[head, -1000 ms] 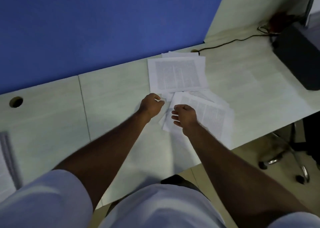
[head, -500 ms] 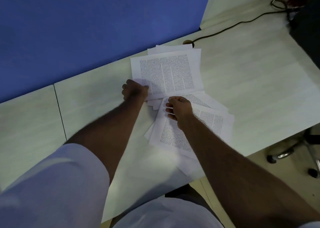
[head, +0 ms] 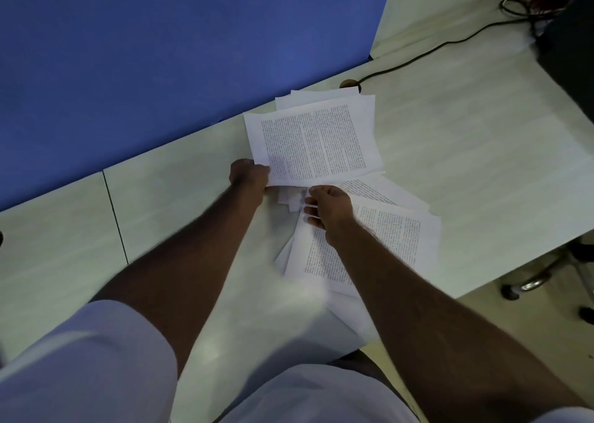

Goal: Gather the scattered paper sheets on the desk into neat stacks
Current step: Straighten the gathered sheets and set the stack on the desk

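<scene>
The left hand (head: 249, 176) has moved up from the loose sheets and now pinches the near-left corner of the top printed page (head: 313, 141) by the desk's (head: 482, 165) back edge. The right hand (head: 328, 205), fingers curled, presses the fanned pile (head: 395, 236) at the front edge, so gathering has only begun.

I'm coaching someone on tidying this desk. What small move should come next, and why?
Probably draw the white printed top sheet, which the left hand grips at its near corner, toward the fanned white printed sheets under the right hand. The two groups lie skewed and only partly overlap on the pale wooden desk, so their edges need aligning.
</scene>
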